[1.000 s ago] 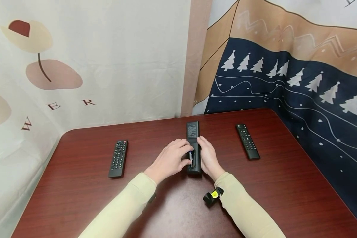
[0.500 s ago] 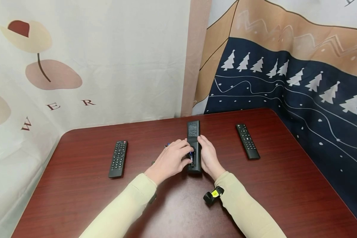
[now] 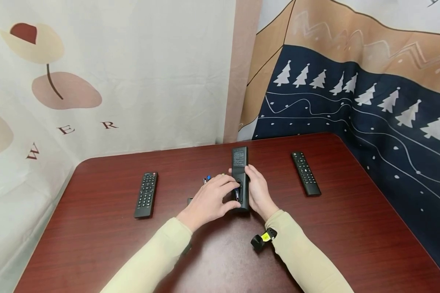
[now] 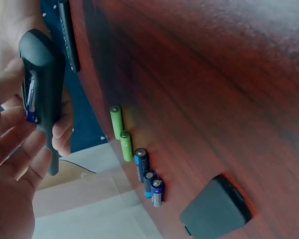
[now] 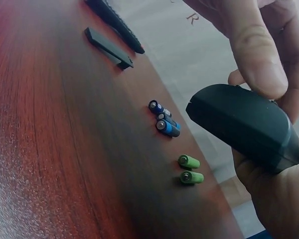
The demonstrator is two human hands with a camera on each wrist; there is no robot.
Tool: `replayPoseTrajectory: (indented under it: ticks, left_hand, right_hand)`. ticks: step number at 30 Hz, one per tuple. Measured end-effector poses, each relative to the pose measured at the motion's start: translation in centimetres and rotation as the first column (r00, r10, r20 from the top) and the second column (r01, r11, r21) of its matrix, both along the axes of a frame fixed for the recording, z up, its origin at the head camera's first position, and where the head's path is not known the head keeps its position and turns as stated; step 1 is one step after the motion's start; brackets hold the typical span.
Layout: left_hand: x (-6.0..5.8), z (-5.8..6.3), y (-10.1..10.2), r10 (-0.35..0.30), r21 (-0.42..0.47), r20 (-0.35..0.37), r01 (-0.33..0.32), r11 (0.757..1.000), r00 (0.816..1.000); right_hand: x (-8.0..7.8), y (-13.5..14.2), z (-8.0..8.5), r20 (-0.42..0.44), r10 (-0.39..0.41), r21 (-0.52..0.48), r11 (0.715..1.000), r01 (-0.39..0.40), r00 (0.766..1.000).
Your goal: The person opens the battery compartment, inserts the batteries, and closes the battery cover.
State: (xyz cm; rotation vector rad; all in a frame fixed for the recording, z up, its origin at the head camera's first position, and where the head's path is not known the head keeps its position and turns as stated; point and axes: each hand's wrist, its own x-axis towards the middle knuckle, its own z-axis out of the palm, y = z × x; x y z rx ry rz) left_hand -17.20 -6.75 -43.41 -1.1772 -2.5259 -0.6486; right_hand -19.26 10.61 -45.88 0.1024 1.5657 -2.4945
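My right hand [image 3: 258, 191] holds a black remote control [image 3: 239, 158] back side up, with the thumb along its right edge. The battery compartment is uncovered, and a blue-and-silver battery [image 4: 32, 94] lies in it. Over the compartment, my left hand [image 3: 212, 199] touches the remote: the thumb rests at the compartment's near end and a fingertip at the battery's blue end. Its other fingers stay extended beside the remote, seen in the left wrist view. In the right wrist view the left thumb [image 5: 269, 74] lies on the remote's near end. Fingers partly hide the compartment.
Two green batteries [image 4: 117, 122] and several blue ones [image 4: 142, 164] stand or lie on the table behind my left hand. A black battery cover [image 4: 217, 211] lies near them. One remote [image 3: 146, 195] lies at left, another [image 3: 306, 174] at right. Curtains border the table's back.
My left thumb has slid toward the remote's near end, and the left fingers have spread apart a little. The remote has shifted slightly away and right. More of the loose batteries shows behind the hand.
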Motion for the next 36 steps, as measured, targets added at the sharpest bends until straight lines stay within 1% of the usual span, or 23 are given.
replayPoseTrajectory:
  ticks: [6,15,22,30,36]
  left_hand:
    - [0.24,-0.24,-0.08,-0.002,-0.005,0.01,0.003,1.0,1.0]
    - [0.33,-0.48,-0.06,0.0,-0.01,-0.027,0.0,1.0,1.0]
    - [0.49,-0.37,0.03,-0.012,-0.014,-0.046,0.012,1.0,0.999]
    - [0.73,-0.49,0.11,-0.009,-0.049,-0.076,0.005,0.999,0.997]
    - [0.88,-0.48,0.04,-0.018,-0.054,-0.102,0.012,0.998,0.995]
  right_hand:
    - [-0.03,-0.05,0.18,0.011,-0.001,-0.02,1.0,0.001,1.0]
    - [0.01,-0.04,0.29,0.018,0.001,-0.022,1.0,-0.001,1.0]
    - [0.08,0.1,0.39,0.008,0.008,-0.056,0.998,-0.008,1.0]
    - [0.17,0.1,0.48,0.024,0.006,-0.065,0.998,-0.004,1.0]
    - [0.18,0.11,0.48,0.001,0.027,-0.079,0.997,-0.027,1.0]
